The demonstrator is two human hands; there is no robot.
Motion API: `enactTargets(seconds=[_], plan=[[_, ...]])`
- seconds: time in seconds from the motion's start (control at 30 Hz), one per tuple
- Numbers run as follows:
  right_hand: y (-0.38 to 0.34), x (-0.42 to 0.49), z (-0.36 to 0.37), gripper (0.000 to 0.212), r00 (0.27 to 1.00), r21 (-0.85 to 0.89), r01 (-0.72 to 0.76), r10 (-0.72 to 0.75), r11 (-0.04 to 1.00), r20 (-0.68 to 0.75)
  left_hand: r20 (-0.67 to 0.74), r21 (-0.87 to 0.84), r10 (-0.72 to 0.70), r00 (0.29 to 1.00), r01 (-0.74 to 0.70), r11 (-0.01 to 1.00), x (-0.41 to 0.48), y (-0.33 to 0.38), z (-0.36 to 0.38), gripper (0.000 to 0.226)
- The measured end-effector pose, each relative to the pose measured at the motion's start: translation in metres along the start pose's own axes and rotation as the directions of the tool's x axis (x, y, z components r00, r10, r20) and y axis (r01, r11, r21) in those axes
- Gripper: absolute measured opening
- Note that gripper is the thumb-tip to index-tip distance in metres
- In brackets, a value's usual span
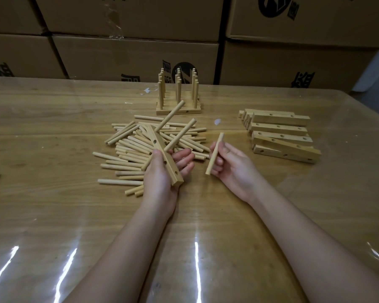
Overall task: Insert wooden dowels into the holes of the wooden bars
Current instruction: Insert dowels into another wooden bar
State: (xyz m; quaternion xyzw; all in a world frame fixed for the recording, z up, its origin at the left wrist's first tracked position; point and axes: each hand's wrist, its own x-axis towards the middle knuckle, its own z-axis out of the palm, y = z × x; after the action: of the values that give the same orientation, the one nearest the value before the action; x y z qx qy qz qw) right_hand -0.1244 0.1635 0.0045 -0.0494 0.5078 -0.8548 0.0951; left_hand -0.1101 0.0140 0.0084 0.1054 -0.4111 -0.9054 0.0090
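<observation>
Head view: L hand (160, 178) fingers grip bar (162, 149) w/ two dowels (170, 116) stuck in, over mid-worktop (53, 132); R hand (234, 169) fingers pinch one loose dowel (217, 147).

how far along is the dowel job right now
Done: a few finished bars with upright dowels stand at the far side of the table. In hand: the left hand grips a bar with two dowels already seated, and the right hand holds the next dowel. Left: the stack of empty bars on the right and the pile of loose dowels, so much work remains.
</observation>
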Motion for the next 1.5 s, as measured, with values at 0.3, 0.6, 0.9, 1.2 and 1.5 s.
enactTargets(seconds=[0.3,0.6,0.9,1.2,1.5], plan=[[0.0,-0.002,-0.003,0.013,0.993,-0.138,0.025,-0.009,0.99,0.115,0.016,0.003,-0.016,1.0,0.016,1.0,0.0,0.001,-0.001,0.04],[0.003,-0.006,0.002,0.018,0.957,-0.535,0.134,0.032,0.834,0.288,0.006,-0.05,-0.072,0.997,0.072,0.996,-0.001,0.005,-0.003,0.038],[0.003,-0.008,0.008,0.017,0.952,-0.632,0.167,0.042,0.757,0.302,0.016,-0.142,-0.137,0.99,0.138,0.98,0.0,0.008,-0.005,0.038],[0.005,-0.01,0.012,0.016,0.946,-0.661,0.216,0.015,0.719,0.325,0.011,-0.142,-0.138,0.99,0.138,0.98,0.003,0.007,-0.008,0.04],[0.002,-0.01,0.011,0.012,0.948,-0.737,0.223,0.035,0.638,0.317,-0.018,0.041,-0.008,1.0,0.009,0.999,0.004,0.001,-0.007,0.043]])
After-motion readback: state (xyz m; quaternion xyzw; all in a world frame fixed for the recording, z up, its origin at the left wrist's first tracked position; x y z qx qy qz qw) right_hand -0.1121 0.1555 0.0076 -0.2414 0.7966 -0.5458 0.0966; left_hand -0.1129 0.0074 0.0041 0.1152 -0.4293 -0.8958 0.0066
